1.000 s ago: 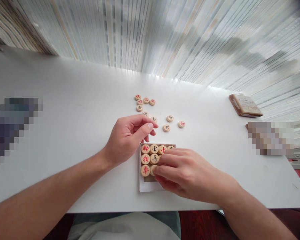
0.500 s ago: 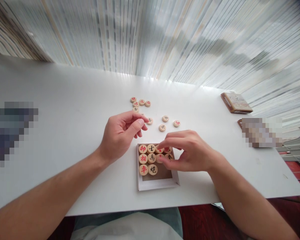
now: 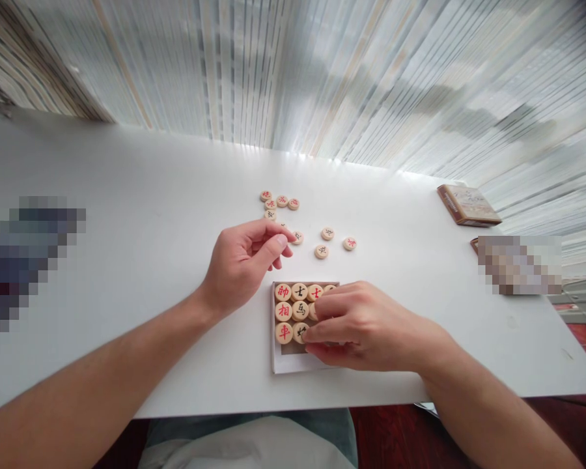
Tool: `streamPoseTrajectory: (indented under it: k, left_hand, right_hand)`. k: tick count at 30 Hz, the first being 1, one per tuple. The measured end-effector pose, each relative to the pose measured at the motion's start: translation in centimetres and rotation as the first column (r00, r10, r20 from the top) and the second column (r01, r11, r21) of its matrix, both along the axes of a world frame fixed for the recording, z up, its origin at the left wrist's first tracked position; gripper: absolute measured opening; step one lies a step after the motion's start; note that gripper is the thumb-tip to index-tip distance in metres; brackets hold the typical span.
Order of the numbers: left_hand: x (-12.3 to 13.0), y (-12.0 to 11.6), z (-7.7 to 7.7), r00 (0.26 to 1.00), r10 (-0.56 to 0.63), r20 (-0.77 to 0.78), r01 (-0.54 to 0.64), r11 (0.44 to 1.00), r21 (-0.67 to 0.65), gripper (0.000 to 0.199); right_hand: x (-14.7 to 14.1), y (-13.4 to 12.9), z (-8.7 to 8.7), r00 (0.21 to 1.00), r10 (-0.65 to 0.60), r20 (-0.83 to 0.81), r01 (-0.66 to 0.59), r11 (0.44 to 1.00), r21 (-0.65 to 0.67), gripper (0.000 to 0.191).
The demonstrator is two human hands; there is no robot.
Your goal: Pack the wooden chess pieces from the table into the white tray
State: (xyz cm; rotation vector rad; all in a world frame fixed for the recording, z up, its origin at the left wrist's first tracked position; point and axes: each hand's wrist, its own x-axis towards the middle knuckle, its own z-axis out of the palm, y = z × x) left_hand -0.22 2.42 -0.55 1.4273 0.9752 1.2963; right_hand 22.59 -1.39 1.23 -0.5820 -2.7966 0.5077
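1. Those round pieces [image 3: 283,311] sit in rows, faces up, inside the box [image 3: 293,363]. Each looks light, hard and smooth to me, likelier to slip than break; I'd pinch one by opposite sides of its edge.
2. The box seems to be thin card, probably a bit bendy, so I'd steady it by a side wall.
3. The right hand [image 3: 366,326] covers the box's right side, fingers bent down at the pieces; whether they grip one, I can't tell.
4. The left hand [image 3: 241,260] hangs off the box's far left corner, fingers loosely curled; I can't make out anything inside them.
5. Loose pieces [image 3: 321,251] lie on the counter [image 3: 127,293], beyond the box.
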Motion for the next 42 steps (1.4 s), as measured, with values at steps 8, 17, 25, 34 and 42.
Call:
streamPoseTrajectory:
  k: [8,17,25,34,42]
  left_hand:
    - [-0.3,0.4,-0.3,1.0,0.023,-0.004,-0.023,1.0,-0.006,0.014]
    - [-1.1,1.2,-0.1,0.992,0.11,-0.064,-0.111,0.994,-0.008,0.016]
    - [-3.3,3.5,-0.5,0.962,0.268,-0.052,-0.267,0.963,0.018,0.017]
    - [-4.2,4.6,-1.1,0.864,0.3,-0.404,-0.306,0.951,0.052,0.022]
    - [-3.9,4.4,-1.7,0.762,0.247,-0.598,-0.23,0.967,0.106,0.027]
  right_hand:
    - [0.1,0.1,0.2,0.999,-0.008,-0.039,0.006,0.999,-0.031,0.024]
    - [1.1,2.6,-0.4,0.851,-0.328,-0.41,0.367,0.93,0.016,0.019]
    - [2.7,6.2,-3.2,0.519,-0.684,-0.512,0.737,0.662,-0.138,0.023]
    - [3.1,7.1,-4.5,0.549,-0.697,-0.461,0.719,0.675,-0.166,0.024]
    - [2.4,6.8,-4.7,0.602,-0.703,-0.379,0.696,0.694,-0.181,0.023]
